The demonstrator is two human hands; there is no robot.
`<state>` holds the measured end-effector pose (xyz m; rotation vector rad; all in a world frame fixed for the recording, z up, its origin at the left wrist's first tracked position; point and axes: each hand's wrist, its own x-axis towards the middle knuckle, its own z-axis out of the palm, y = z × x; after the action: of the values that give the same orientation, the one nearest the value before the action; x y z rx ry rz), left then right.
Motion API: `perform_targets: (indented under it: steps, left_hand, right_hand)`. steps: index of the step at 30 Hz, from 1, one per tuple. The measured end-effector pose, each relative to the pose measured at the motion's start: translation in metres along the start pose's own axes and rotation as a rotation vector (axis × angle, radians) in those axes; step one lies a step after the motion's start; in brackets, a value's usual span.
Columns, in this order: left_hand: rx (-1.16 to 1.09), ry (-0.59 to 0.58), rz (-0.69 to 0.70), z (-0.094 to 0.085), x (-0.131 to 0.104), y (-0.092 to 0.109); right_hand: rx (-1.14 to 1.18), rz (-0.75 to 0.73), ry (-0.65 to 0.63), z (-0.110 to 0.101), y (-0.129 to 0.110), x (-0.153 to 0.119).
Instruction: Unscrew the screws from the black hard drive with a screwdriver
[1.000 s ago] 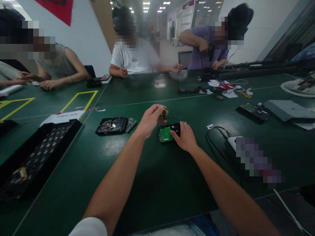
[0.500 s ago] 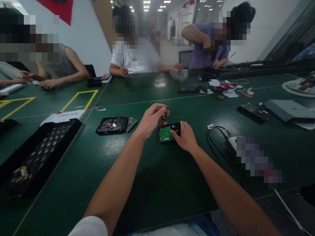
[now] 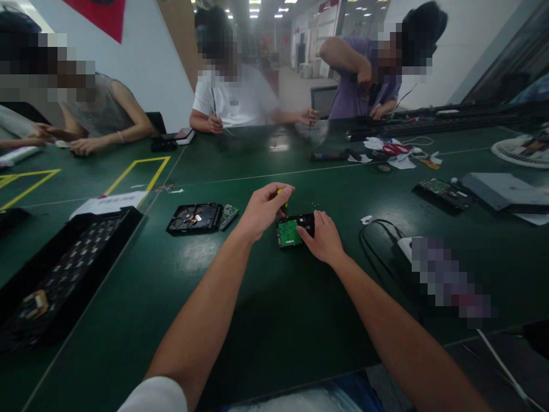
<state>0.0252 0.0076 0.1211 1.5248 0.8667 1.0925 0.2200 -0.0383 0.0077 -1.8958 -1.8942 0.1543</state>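
A hard drive lies on the green table with its green circuit board facing up. My right hand is closed around its right end, thumb on top near the board and fingers over the far side. My left hand pinches a small screwdriver with a yellow and black handle. It stands roughly upright over the drive's far left corner. The screwdriver's tip is too small to make out. Several tiny screws lie just beyond the drive.
On the left are another hard drive, a loose circuit board and a long black tray. To the right lie a cable, a third drive and a grey metal box. Several people sit across the table.
My left hand's fingers have shifted round the screwdriver handle, and the thumb and forefinger now reach over its top. My right hand and the hard drive stay in place.
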Motion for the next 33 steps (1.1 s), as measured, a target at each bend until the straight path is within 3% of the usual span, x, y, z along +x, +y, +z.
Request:
perform_targets:
  steps: [6,14,21,28,33]
  left_hand:
    - [-0.191,-0.017,-0.051,0.0033,-0.0014,0.003]
    - [-0.163,0.036,-0.042,-0.0001,0.0009,-0.0011]
    - [-0.298,0.028,-0.052,0.0022,0.0017,-0.0028]
    - [-0.062,0.022,-0.009,0.0028,0.0012,-0.0014]
    - [-0.137,-0.013,-0.044,0.0015,0.0003,0.0]
  right_hand:
    - [0.008,-0.018,0.015,0.0015,0.0023,-0.0005]
    - [-0.009,-0.017,0.011,0.0019,0.0028,-0.0009]
    - [0.005,-0.008,-0.004,0.0016,0.0031,-0.0009]
    - [-0.008,-0.005,0.003,0.0004,0.0015,-0.0001]
    - [-0.013,0.0,-0.018,-0.0032,-0.0014,-0.0004]
